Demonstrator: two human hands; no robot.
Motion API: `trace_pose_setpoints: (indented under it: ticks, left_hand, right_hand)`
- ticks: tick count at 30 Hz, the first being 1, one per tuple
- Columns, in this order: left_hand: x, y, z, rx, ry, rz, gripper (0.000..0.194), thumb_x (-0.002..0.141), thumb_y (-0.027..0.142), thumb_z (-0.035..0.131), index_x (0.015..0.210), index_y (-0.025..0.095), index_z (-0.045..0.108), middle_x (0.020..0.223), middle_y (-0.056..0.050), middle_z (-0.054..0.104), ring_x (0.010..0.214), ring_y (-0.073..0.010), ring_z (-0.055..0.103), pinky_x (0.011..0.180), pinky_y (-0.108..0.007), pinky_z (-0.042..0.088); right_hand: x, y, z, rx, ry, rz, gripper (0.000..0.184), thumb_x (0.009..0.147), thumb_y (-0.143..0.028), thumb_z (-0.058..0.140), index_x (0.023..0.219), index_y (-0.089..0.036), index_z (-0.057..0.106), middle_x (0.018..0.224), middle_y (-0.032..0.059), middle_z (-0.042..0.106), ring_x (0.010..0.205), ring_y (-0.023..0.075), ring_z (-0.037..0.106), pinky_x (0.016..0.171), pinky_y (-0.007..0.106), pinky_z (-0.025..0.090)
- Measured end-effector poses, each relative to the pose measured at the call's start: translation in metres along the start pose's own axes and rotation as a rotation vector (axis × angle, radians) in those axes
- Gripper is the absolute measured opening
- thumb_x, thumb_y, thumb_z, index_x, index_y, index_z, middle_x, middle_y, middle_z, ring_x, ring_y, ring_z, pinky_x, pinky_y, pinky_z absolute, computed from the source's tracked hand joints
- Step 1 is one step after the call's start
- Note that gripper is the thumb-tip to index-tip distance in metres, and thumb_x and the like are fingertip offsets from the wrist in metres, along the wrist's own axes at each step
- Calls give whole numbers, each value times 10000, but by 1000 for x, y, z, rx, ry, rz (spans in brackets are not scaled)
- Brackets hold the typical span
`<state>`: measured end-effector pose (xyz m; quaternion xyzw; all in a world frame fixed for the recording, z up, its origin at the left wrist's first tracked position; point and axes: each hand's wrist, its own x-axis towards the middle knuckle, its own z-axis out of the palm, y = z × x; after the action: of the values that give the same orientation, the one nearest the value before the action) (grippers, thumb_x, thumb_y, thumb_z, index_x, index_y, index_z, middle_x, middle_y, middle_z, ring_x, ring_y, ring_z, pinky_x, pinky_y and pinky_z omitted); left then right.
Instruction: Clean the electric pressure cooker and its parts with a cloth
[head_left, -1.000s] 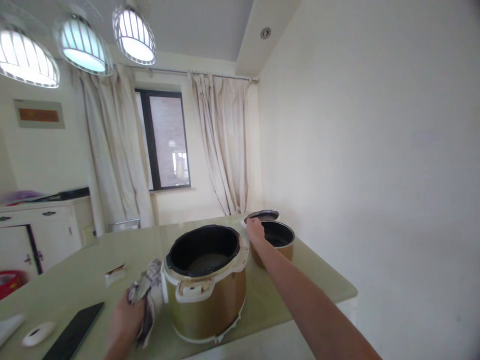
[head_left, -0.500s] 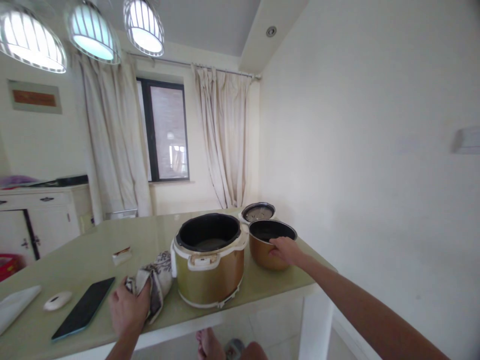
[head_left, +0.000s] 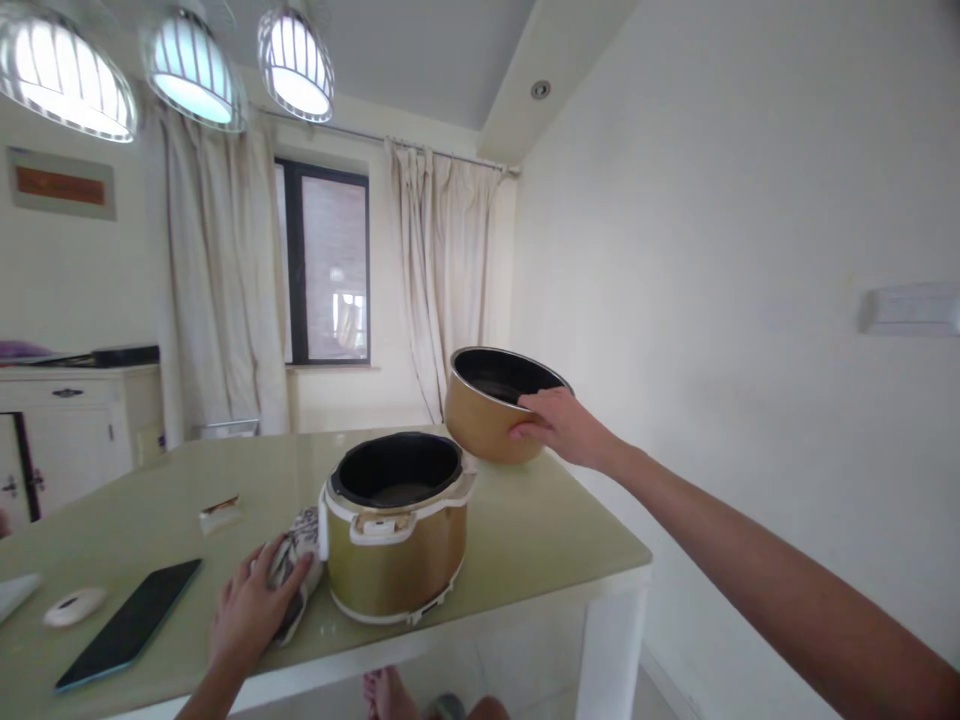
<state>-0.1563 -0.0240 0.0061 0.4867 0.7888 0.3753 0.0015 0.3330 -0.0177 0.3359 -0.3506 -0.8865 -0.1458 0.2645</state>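
My right hand [head_left: 561,425] grips the near rim of a gold inner pot [head_left: 487,425] with a black inside. The pot is tilted and held up above the table's right part, thumb outside and fingers over the rim. Left of it stands a gold and white electric cooker [head_left: 397,560], lidless, its dark cavity showing. My left hand [head_left: 251,605] is wrapped over a bunched, patterned grey-and-white cloth [head_left: 300,548] beside the cooker's left side. The round lid seen earlier behind the pot is hidden now.
On the glossy green tabletop [head_left: 525,540] lie a dark phone [head_left: 131,622], a white oval object [head_left: 75,606] and a small whitish packet [head_left: 220,513]. A wall rises close on the right. Pendant lamps [head_left: 296,65] hang at upper left.
My right hand moved from the lid area to the inner pot's rim, then raised the pot off the table and tilted it. My left hand stays on the cloth.
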Motion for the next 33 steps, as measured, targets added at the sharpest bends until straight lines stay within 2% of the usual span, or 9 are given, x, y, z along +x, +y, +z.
trace_pose_setpoints:
  ticks: [7, 13, 17, 21, 23, 26, 28, 31, 33]
  left_hand:
    - [-6, 20, -3, 29, 157, -137, 817, 898, 794, 361, 1577, 344, 432, 1756, -99, 178, 1570, -484, 219, 1229, -668, 218]
    - [-20, 26, -7, 1, 203, -62, 795, 943, 758, 325, 1590, 307, 424, 1762, -142, 168, 1595, -467, 172, 1231, -700, 191]
    - [-21, 44, -34, -91, 301, 28, 705, 999, 667, 264, 1538, 282, 506, 1774, -116, 187, 1633, -420, 82, 1256, -708, 122]
    - [1, 113, -82, -269, 429, 347, 706, 1050, 561, 206, 1563, 158, 474, 1717, -146, 340, 1603, -315, 269, 1314, -536, 181]
    - [18, 157, -104, -388, 258, 498, 720, 1053, 571, 166, 1489, 156, 563, 1581, -134, 548, 1484, -284, 473, 1276, -478, 309]
    - [37, 207, -117, -373, -248, 560, 735, 1023, 657, 226, 1283, 193, 734, 1306, -101, 753, 1266, -283, 651, 1154, -427, 457]
    - [42, 223, -114, -198, -527, 596, 665, 986, 700, 343, 1128, 243, 805, 1164, -72, 802, 1118, -285, 712, 1038, -397, 514]
    - [39, 223, -100, 92, -610, 610, 566, 943, 709, 451, 933, 300, 843, 986, -50, 824, 950, -284, 739, 875, -370, 501]
    - [35, 217, -92, 189, -530, 591, 590, 937, 715, 440, 813, 294, 834, 894, -63, 815, 879, -283, 735, 802, -366, 460]
  right_hand:
    - [73, -47, 44, 112, -77, -114, 305, 961, -473, 737, 887, -187, 661, 835, 13, 678, 846, 194, 605, 735, 269, 341]
    - [87, -66, 91, 52, -163, -213, 342, 937, -528, 749, 996, -193, 712, 951, 56, 738, 934, 228, 651, 774, 284, 384]
    - [78, -66, 114, 59, -218, -230, 369, 902, -565, 774, 951, -202, 731, 857, 29, 724, 847, 216, 657, 697, 276, 366]
    - [67, -71, 137, 161, -160, -190, 368, 887, -571, 783, 847, -209, 730, 761, -5, 696, 751, 184, 634, 655, 269, 362]
    - [62, -76, 144, 294, -145, -119, 388, 914, -598, 732, 813, -223, 725, 725, -14, 689, 712, 176, 625, 631, 272, 368]
    - [51, -78, 147, 618, -178, -69, 396, 926, -631, 682, 867, -242, 717, 708, -26, 691, 662, 179, 629, 601, 287, 396]
    - [42, -66, 151, 794, -147, -67, 378, 940, -615, 669, 911, -241, 713, 764, -20, 718, 703, 188, 657, 647, 293, 443]
    - [30, -19, 170, 843, 118, 132, 409, 992, -604, 580, 898, -226, 702, 873, 24, 747, 849, 217, 685, 815, 324, 498]
    - [25, 29, 194, 745, 325, 473, 483, 1002, -653, 492, 968, -210, 682, 958, 74, 747, 937, 246, 678, 885, 362, 513]
